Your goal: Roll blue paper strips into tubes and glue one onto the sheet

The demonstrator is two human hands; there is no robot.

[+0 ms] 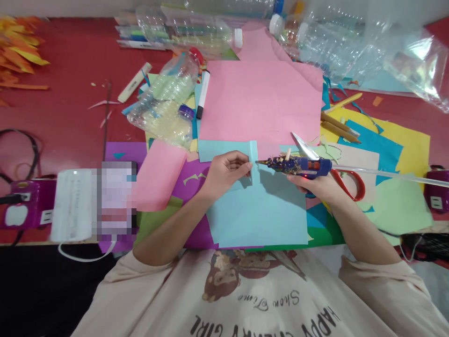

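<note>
My right hand [315,185] is wrapped round a dark blue hot glue gun [317,166], its nozzle pointing left and a clear glue stick [389,174] sticking out of its back. The nozzle tip lies at the right edge of a narrow light blue paper strip [254,161]. Pinching that strip at its left edge is my left hand [230,169], fingers curled. Below both hands lies a sheet of light blue paper [259,217]. Red-handled scissors [351,187] lie partly hidden behind the glue gun. Whether the tip touches the strip I cannot tell.
Pink sheets [259,100] lie beyond my hands. Clear plastic bottles [164,96] are at the left and back. A marker [203,96], a phone [117,201], a face mask [74,206] and purple power strips [33,201] sit around the red table [70,93].
</note>
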